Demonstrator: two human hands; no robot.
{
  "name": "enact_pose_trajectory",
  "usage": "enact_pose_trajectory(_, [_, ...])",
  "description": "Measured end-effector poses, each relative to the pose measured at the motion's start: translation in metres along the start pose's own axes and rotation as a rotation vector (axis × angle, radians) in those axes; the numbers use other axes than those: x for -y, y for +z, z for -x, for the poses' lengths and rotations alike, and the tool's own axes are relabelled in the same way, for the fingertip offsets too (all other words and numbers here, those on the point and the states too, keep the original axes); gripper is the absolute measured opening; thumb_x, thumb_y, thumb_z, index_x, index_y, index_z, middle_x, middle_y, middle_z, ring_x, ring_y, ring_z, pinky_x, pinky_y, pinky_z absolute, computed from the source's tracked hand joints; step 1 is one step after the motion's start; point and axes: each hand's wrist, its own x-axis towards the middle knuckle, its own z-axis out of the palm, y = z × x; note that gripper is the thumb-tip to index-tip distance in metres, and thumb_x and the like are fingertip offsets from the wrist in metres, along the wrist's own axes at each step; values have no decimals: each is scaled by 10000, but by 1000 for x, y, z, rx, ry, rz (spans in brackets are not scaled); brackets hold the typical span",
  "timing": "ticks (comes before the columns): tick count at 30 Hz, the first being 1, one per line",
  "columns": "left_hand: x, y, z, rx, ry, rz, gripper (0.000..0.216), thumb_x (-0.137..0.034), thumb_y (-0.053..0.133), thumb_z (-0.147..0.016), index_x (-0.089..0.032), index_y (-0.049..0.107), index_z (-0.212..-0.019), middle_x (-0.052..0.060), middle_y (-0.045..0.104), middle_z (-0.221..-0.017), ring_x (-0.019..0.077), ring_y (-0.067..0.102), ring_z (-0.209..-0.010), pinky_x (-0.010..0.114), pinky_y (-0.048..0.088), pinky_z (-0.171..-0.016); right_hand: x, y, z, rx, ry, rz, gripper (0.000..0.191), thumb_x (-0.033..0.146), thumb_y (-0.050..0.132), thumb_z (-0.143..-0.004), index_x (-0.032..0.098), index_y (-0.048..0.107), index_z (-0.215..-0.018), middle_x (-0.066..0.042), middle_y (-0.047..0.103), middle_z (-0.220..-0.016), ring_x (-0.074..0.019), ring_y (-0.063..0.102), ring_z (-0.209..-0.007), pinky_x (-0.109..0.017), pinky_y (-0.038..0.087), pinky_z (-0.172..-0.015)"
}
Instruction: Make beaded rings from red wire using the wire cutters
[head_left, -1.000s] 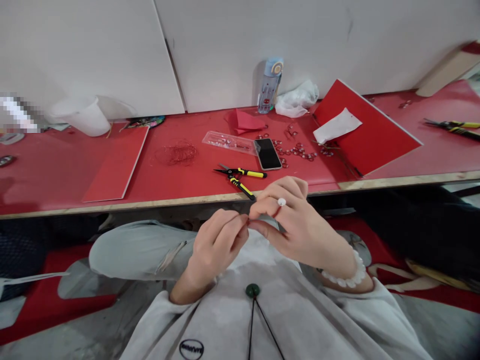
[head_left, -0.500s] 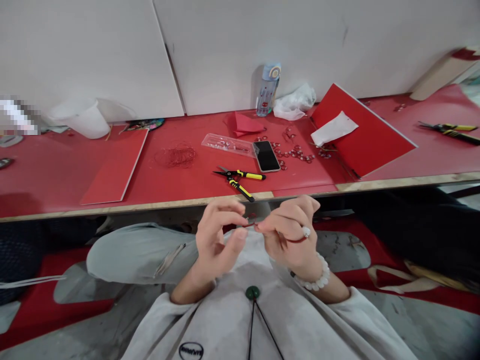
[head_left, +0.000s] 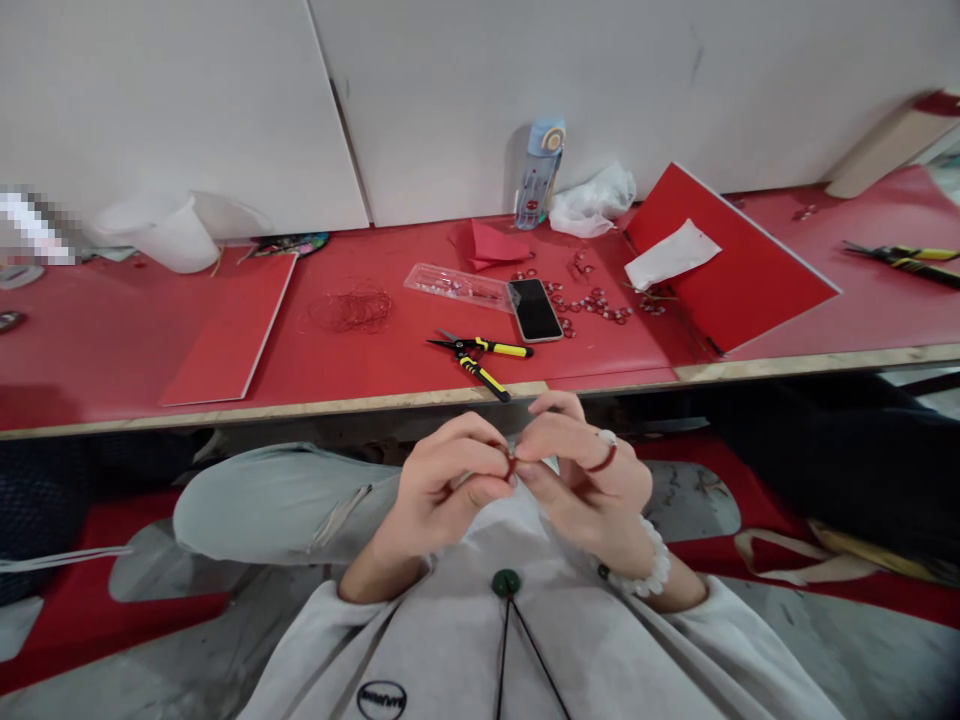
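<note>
In front of my chest, below the table edge, my left hand and my right hand meet fingertip to fingertip. Between them is a small red cord piece, mostly covered by the fingers. Both thumbs and index fingers are closed in a pinch on it. A ring with a white bead and red band sits on a right finger, and a white bead bracelet circles that wrist. Pliers with black and yellow handles lie just beyond my hands. A tangle of thin red cord rests farther left.
Behind the pliers lie a phone, a clear plastic tray and several small red rings. A blue bottle stands at the wall beside a plastic bag. Red boards lie left and lean right; more pliers lie far right.
My left fingers, spread apart before, have closed on the red cord piece. My right hand has turned and its thumb now shows. The hands have come together.
</note>
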Motion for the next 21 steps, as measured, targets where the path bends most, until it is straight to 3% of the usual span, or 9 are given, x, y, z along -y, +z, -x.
enact_pose_trajectory(3, [1, 1, 0, 22, 91, -58, 247, -383, 552, -1044, -216, 605, -869, 16, 635, -822, 107, 613, -669, 227, 544, -597, 4, 0, 2, 45, 105, -159, 70, 222, 589, -1000, 261, 645, -986, 23, 676, -696, -152, 570, -568, -405, 553, -728])
enact_pose_trajectory(6, [3, 4, 0, 4, 151, -109, 283, -391, 501, -1061, -203, 573, -862, 16, 606, -788, 113, 589, -681, 227, 534, -609, 7, -1, 4, 66, 164, -254, 82, 243, 582, -1009, 236, 653, -968, 17, 611, -656, -152, 524, -605, -313, 479, -580])
enact_pose_trajectory(13, [6, 8, 0, -42, 302, -295, 325, -345, 417, -1086, -197, 563, -837, 51, 620, -780, 155, 585, -716, 282, 541, -622, 12, -3, 2, 104, 161, -263, 100, 192, 549, -1009, 220, 638, -972, 19, 578, -655, -137, 480, -584, -283, 439, -543])
enact_pose_trajectory(17, [6, 6, 0, -56, 342, -384, 307, -295, 423, -1090, -201, 556, -829, 43, 615, -773, 149, 575, -718, 282, 532, -638, 19, -4, 0, 125, 127, -182, 154, 92, 534, -971, 222, 614, -993, 10, 627, -694, -133, 496, -595, -274, 428, -540])
enact_pose_trajectory(21, [3, 4, -1, -55, 338, -515, 273, -185, 433, -1071, -192, 560, -829, 37, 618, -756, 141, 527, -693, 280, 507, -636, 27, -7, -1, 133, 66, 65, 211, 28, 516, -935, 218, 589, -987, 10, 649, -714, -128, 484, -582, -287, 413, -559])
